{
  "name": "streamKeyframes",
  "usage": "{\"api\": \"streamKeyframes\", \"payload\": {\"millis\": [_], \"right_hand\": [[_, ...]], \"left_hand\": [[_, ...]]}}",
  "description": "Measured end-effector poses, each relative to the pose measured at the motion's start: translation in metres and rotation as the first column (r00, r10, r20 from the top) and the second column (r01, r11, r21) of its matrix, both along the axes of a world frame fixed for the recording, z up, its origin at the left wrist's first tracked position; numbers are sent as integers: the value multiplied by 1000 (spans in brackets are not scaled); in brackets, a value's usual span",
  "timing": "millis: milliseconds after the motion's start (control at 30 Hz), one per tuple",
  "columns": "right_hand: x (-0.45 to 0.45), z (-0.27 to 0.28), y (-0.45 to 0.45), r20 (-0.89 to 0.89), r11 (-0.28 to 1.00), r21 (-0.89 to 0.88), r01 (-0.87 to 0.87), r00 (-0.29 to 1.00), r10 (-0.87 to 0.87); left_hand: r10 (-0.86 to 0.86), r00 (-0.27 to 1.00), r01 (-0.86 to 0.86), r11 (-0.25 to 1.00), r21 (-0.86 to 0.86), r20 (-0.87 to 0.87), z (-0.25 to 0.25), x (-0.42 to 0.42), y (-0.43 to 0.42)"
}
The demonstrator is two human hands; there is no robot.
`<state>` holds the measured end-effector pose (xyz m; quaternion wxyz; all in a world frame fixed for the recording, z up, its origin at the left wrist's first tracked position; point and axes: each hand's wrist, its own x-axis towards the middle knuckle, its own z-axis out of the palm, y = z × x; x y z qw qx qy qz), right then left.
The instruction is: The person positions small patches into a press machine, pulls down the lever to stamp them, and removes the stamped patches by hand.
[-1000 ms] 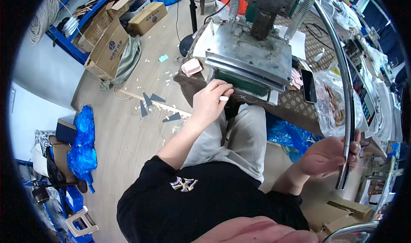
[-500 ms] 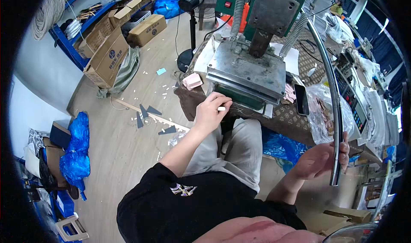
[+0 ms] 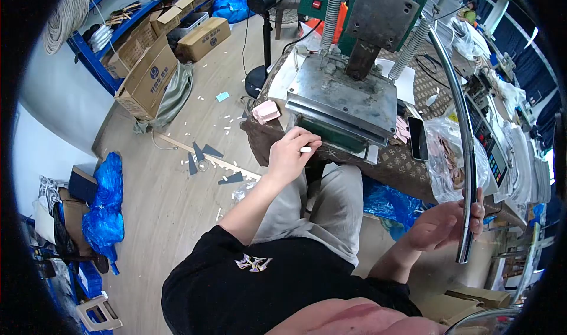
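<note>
My left hand is closed at the front edge of a hand press, with a small white piece showing between its fingers. The fingertips rest by the green front of the press base; what lies under them is hidden. On the right, the long chrome lever of the press slopes down to my right hand. The fingers of that hand pass behind the lever near its lower end, and the palm faces left. Above the flat steel plate stands the square press head.
A stack of pink pieces sits left of the press. On its right are a phone and a clear plastic bag. Dark offcuts and white scraps litter the floor. Cardboard boxes stand near the blue shelves.
The lever's lower end and my right hand have shifted slightly down and right. My left hand stays in nearly the same place with the white piece.
</note>
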<state>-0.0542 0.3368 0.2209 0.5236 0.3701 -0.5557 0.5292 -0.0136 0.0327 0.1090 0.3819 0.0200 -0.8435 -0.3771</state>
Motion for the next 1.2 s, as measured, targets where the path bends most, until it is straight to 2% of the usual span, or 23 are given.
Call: {"api": "streamKeyframes", "payload": {"millis": [200, 600, 733, 900, 933, 1033, 1100, 1200], "right_hand": [[-1, 1, -1, -42, 1000, 24, 1, 999, 0], [-1, 0, -1, 8, 997, -63, -53, 999, 54], [-7, 0, 5, -63, 1000, 10, -11, 998, 12], [-9, 0, 4, -67, 999, -39, 14, 998, -16], [-10, -1, 4, -75, 998, -64, 9, 997, -14], [-9, 6, -3, -88, 996, -94, 0, 996, -8], [-7, 9, -13, -78, 991, -133, -14, 997, 4], [-6, 9, -11, -72, 992, -127, -24, 997, 15]], "left_hand": [[-5, 1000, 5, 1000, 14, 13, 0, 1, 0], [-14, 1000, 12, 999, 53, 21, -1, 1, 0], [-32, 999, 31, 998, 63, 20, 0, 2, -1], [-50, 999, 49, 994, 96, 8, 0, 4, -2], [-47, 999, 47, 997, 60, 4, 2, 7, -2], [-46, 999, 46, 999, 4, -17, 26, 8, -8], [-12, 983, 4, 999, -45, -182, 61, 7, -26], [129, 934, -166, 983, -84, -334, 115, -39, -78]]}}
